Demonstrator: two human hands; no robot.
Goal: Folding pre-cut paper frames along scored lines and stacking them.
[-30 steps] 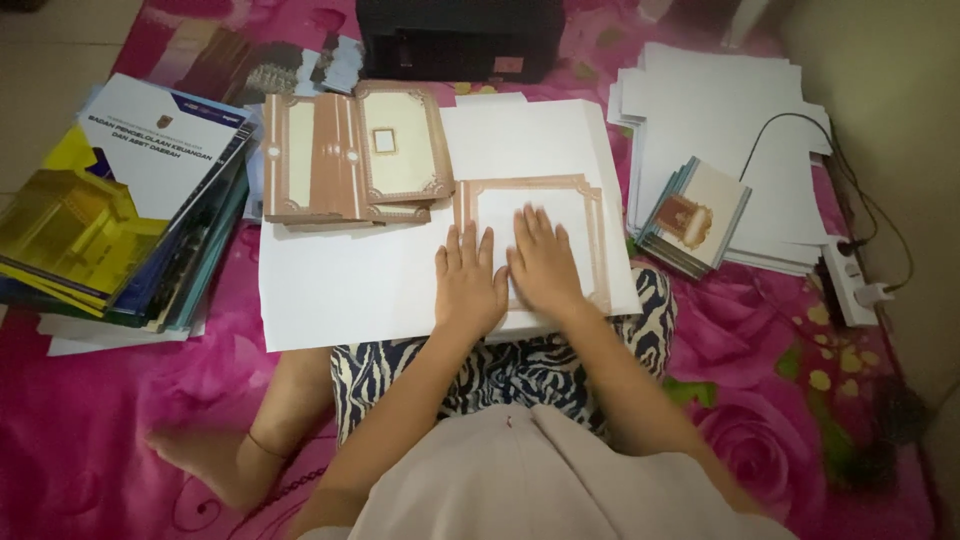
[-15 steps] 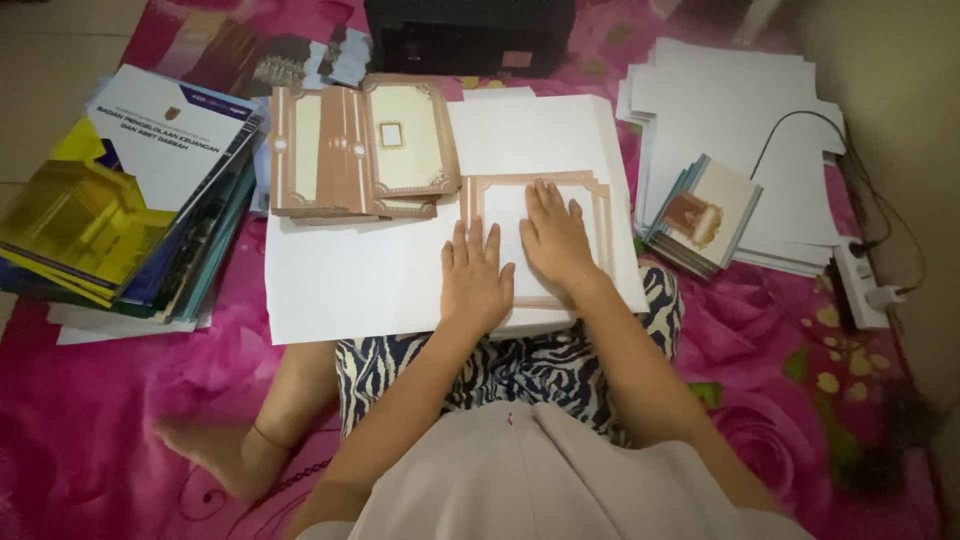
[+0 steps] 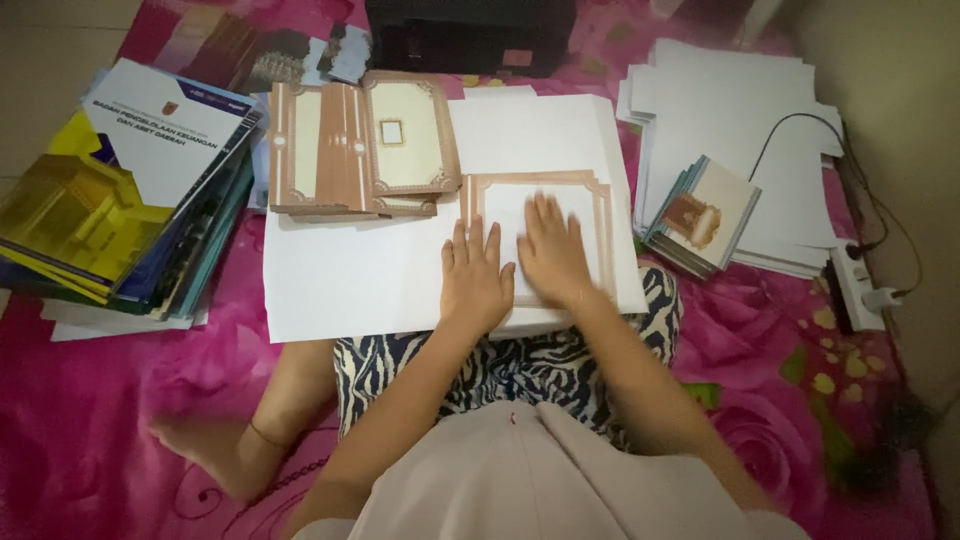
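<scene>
Both my hands lie flat, palms down, on a folded card with a brown ornate border. My left hand rests on the card's left edge, partly over the white sheet stack beneath. My right hand presses on the card's white middle, fingers spread and slightly blurred. Neither hand grips anything. To the upper left lies a pile of finished brown-bordered cards, the top one showing a cream panel with a small square window.
A stack of colourful books lies at the left. A black printer stands at the top. White paper and a small pile of square cards sit at the right, beside a power strip with cables. Everything rests on a pink flowered cloth.
My right hand has slid a little to the right and up across the card. My left hand stays nearly in place. The view has shifted slightly.
</scene>
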